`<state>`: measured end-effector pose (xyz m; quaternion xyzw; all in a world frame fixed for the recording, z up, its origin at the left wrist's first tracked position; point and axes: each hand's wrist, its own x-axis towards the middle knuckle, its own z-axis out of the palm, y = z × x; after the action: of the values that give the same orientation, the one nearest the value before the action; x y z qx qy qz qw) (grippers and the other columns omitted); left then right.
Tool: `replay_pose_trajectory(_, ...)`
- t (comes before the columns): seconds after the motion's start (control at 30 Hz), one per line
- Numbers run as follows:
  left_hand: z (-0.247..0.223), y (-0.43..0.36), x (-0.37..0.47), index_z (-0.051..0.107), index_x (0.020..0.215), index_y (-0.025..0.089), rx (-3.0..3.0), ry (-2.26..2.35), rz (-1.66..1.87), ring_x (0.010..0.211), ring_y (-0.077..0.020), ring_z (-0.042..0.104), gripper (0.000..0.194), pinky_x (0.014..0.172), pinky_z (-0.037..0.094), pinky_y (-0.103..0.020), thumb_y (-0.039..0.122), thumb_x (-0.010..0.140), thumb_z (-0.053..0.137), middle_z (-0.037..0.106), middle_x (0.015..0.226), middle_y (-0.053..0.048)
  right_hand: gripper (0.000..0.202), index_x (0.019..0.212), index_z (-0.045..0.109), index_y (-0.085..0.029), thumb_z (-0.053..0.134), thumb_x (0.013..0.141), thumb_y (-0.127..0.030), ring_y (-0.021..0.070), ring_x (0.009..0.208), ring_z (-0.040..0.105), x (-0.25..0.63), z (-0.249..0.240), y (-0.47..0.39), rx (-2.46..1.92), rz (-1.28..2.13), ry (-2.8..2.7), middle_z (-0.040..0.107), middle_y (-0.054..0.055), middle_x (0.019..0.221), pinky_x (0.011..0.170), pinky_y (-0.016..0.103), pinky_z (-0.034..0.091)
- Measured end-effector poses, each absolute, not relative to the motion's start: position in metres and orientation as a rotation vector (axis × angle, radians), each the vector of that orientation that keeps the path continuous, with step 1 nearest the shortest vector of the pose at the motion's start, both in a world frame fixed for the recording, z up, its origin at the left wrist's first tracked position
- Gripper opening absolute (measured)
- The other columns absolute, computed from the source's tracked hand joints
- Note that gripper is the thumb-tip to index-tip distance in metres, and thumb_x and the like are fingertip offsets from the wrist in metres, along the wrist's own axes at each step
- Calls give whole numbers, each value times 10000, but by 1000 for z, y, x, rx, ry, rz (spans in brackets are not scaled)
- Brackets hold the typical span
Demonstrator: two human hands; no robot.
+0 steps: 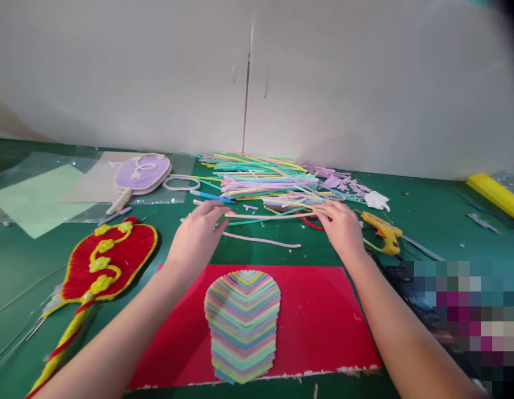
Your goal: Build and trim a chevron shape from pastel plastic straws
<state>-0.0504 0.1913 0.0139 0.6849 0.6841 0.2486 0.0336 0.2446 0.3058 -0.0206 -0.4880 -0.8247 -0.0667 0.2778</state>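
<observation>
Head view: thin, pale strip (270, 217)

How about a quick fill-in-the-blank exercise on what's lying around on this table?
The chevron-striped panel lies on a ____ board.
The glue gun lies to the ____ of the right hand.
The red fan is edged in ____.

Missing words, in order: red; right; yellow.
</observation>
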Motion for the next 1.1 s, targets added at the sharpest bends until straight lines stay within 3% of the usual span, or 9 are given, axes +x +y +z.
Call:
replay_pose_trajectory(0.2, -15, 152, -38, 649, 971, 205, 1989, 1929, 1009, 939, -173, 609, 256, 824, 469, -272, 283, 914, 412, 633, 1037, -59, 168, 876, 709, -142, 571, 851, -236, 218, 868, 612, 252, -30, 327, -1384, -191, -2170, 686, 83, 890, 794, 328, 458)
replay_pose_trajectory(0.33, -31, 150, -40, 646, 879, 191, 1756, 2001, 1067, 780, -145, 595, 265, 711, 458, -231, 306, 914, 410, 626, 855, -36, 152, 860, 712, -144, 579, 841, -216, 214, 829, 606, 246, -30, 349, -1390, -229, -2175, 684, 81, 858, 775, 317, 454)
replay_pose_trajectory(0.9, -37, 157, -45, 630, 777, 199, 1524, 1918, 1132, 689, -139, 557, 250, 645, 404, -224, 276, 891, 421, 600, 770, -5, 61, 760, 696, -187, 640, 784, -190, 239, 862, 556, 134, -25, 377, -1251, -222, -2383, 653, 80, 857, 747, 335, 406)
replay_pose_trajectory(1.1, -38, 155, -45, 628, 769, 202, 1491, 1888, 1156, 709, -139, 561, 248, 657, 401, -226, 249, 891, 418, 598, 779, -3, 72, 765, 688, -199, 618, 777, -188, 182, 618, 594, 134, -12, 387, -1363, 63, -2107, 674, 22, 680, 630, 290, 426)
